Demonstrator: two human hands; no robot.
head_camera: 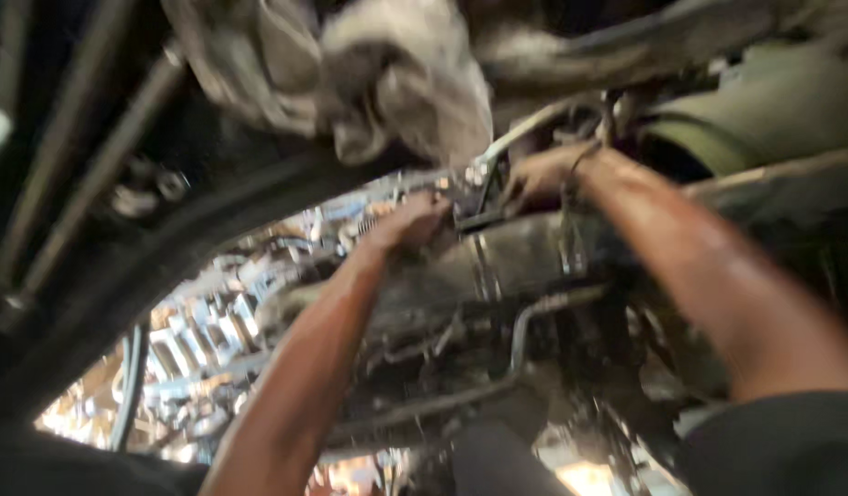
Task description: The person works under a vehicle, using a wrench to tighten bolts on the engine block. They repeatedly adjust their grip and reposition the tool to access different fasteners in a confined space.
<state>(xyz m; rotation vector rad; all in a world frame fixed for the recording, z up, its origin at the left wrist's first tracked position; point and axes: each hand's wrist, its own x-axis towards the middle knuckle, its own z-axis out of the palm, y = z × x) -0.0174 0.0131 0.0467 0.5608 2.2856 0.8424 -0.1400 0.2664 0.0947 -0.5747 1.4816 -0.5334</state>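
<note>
Grimy metal housing (497, 266) overhead, under a vehicle, long axis running roughly left to right. Small dark bracket (474, 219) at its upper edge, between both hands. Left hand (410, 223) just left of it, fingers curled against the housing; right hand (539, 176) just right and above, closer in, grip curled near a pale rod (525, 129). Too blurred to tell whether either grip pinches anything. Crumpled grey rag (378, 73) hanging above, bent pipe (520, 326) below.
</note>
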